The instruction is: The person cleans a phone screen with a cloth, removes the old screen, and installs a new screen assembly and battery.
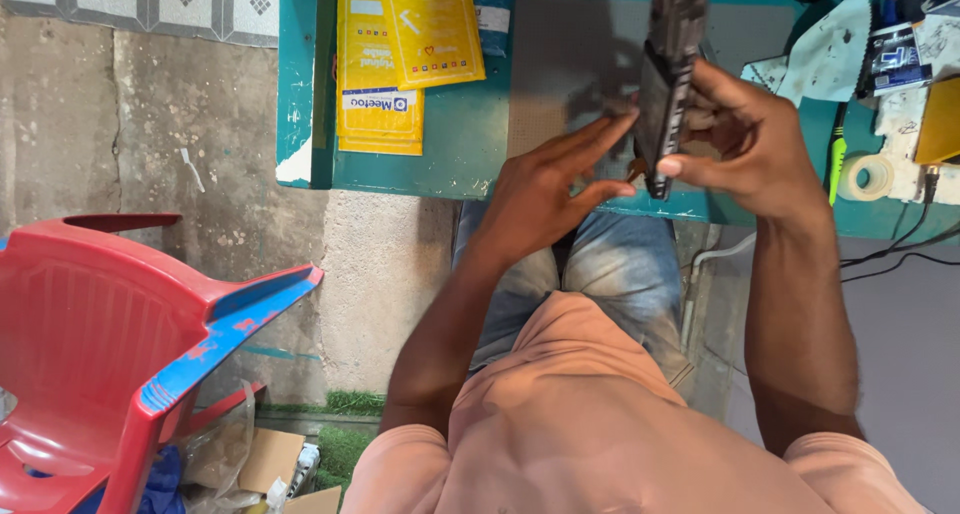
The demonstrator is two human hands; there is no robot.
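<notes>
Head view: one phone (668,74), edge-on at upper centre of the frame, is pinched by the right hand (750,134). The left hand (545,189), fingers extended together, touches its lower edge above one teal table (450,144). Two yellow packets (400,54) lie upper left.

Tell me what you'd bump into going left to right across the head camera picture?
Red plastic chair → yellow packets → left hand → dark phone → right hand → green pen → tape roll.

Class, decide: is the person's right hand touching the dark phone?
Touching. The head view shows the right hand wrapped around the dark phone, thumb pressed on its lower edge.
</notes>
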